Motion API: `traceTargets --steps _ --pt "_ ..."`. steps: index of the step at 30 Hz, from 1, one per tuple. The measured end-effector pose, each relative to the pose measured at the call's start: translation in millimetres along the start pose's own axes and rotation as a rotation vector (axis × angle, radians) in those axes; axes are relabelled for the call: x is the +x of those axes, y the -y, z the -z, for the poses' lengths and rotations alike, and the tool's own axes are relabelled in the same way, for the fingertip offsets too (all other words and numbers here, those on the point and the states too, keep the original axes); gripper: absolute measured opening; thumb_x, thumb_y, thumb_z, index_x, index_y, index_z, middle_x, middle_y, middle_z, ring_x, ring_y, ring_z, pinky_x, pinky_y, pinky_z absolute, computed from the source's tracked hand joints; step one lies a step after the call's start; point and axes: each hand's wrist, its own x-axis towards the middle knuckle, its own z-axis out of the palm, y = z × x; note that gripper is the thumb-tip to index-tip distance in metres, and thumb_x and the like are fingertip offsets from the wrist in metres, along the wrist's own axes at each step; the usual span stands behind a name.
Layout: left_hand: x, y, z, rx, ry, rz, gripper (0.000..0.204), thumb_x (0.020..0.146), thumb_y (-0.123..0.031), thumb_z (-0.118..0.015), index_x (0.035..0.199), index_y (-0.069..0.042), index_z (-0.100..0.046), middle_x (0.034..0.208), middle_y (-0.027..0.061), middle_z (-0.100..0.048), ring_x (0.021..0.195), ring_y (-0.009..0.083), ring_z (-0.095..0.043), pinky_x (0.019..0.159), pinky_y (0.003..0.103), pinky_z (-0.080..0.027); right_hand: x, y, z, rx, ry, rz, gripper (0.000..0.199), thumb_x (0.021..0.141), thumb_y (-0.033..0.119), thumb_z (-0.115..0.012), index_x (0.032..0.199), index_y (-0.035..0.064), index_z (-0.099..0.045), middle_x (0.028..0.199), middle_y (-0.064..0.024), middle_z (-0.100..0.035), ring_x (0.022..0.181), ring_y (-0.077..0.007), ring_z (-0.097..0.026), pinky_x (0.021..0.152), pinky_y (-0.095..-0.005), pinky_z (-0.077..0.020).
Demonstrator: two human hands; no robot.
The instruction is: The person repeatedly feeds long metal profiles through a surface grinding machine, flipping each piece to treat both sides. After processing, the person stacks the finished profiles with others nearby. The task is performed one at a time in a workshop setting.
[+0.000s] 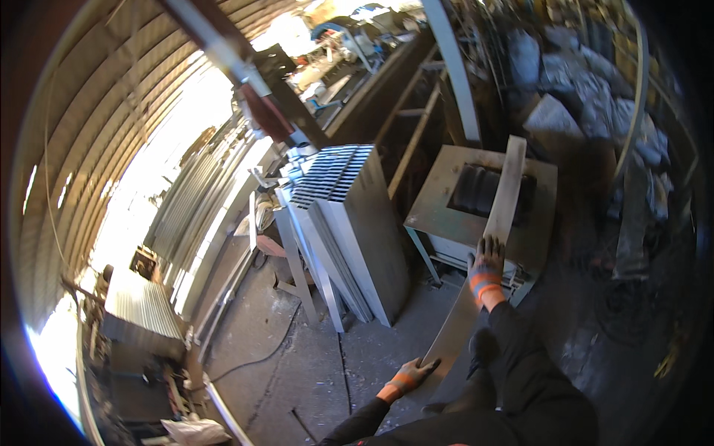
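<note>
A long, flat metal strip [506, 189] slants from the lower middle up over a metal machine table [439, 195]. Its far end reaches past a dark ribbed roller [476, 191] set in an opening of the tabletop. My right hand [487, 266], in a grey and orange glove, lies flat on the strip near the table's front edge, fingers stretched forward. Closer to me, my left hand [408, 376], in a matching glove, grips the strip's left edge. Its fingers are partly hidden.
Left of the machine stands a tall stack of metal channels [357, 223]. A dark cable [271, 355] crosses the floor. White sacks [587, 82] pile up at the far right. A pale post [454, 70] rises behind the machine. Long corrugated lengths [197, 197] lie at left.
</note>
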Motion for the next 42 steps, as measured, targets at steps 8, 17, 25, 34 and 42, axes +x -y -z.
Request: traceTargets --steps 8,17,25,34,42 --pt "-167 144 33 0.165 -0.067 -0.038 0.091 0.102 -0.081 -0.068 0.144 0.0 -0.075 0.14 0.0283 -0.078 0.137 0.0462 -0.07 0.112 0.049 -0.055 -181 114 55 -0.041 0.051 0.008 0.066 0.114 0.047 -0.058 0.161 0.0006 -0.061 0.173 -0.022 -0.055 0.163 -0.0418 -0.046 0.139 -0.0585 -0.0268" --pt "-271 269 34 0.133 0.038 0.012 0.097 0.099 -0.085 -0.065 0.154 -0.005 -0.071 0.152 0.0246 -0.073 0.145 0.0425 -0.067 0.119 0.049 -0.052 -313 176 87 -0.067 0.243 0.012 0.083 0.108 0.056 -0.063 0.171 0.0049 -0.052 0.182 -0.0218 -0.043 0.168 -0.0456 -0.037 0.141 -0.0612 -0.0197" --pt "-265 256 40 0.307 -0.046 -0.075 0.089 0.092 -0.076 -0.083 0.138 -0.001 -0.07 0.135 0.0286 -0.079 0.131 0.0445 -0.074 0.109 0.052 -0.058 -287 152 57 0.128 0.127 0.034 0.078 0.099 0.036 -0.079 0.169 0.011 -0.056 0.177 -0.0295 -0.044 0.163 -0.0528 -0.041 0.138 -0.0666 -0.025" --pt "-53 22 -4 0.697 -0.622 -0.358 0.064 0.097 -0.063 -0.083 0.114 -0.006 -0.063 0.103 0.0206 -0.08 0.097 0.0426 -0.082 0.079 0.052 -0.066 -6 43 -48 0.168 0.164 -0.242 0.098 0.096 0.053 -0.08 0.171 -0.0001 -0.046 0.179 -0.0292 -0.042 0.166 -0.0457 -0.04 0.138 -0.0532 -0.0299" --pt "162 -170 -6 0.768 -0.61 -0.441 0.067 0.097 -0.057 -0.085 0.124 -0.003 -0.057 0.108 0.0207 -0.078 0.093 0.0426 -0.082 0.078 0.051 -0.067 244 -67 -114 -0.196 0.099 -0.107 0.078 0.101 0.035 -0.062 0.171 0.002 -0.05 0.179 -0.0301 -0.043 0.168 -0.0506 -0.036 0.141 -0.064 -0.0198"
